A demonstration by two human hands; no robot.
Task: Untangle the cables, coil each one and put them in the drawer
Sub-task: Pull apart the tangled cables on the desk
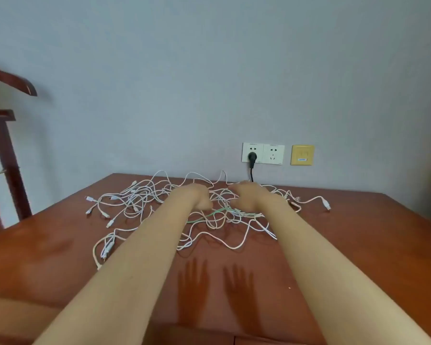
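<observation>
A tangle of several white cables (135, 202) lies spread over the far half of the reddish-brown wooden table (358, 245), with one green cable (204, 216) running through its middle. Both my arms reach into the heap. My left hand (197, 197) is down among the cables with its fingers curled into the strands. Close beside it, my right hand (246, 197) does the same. The fingertips of both hands are hidden, so which strand each grips cannot be seen. No drawer front is plainly in view.
A black plug (252, 158) sits in a white wall socket (274, 153) behind the table, next to a yellow wall plate (302, 155). A dark wooden stand (3, 145) rises at the left. One cable end (326, 204) trails off to the right.
</observation>
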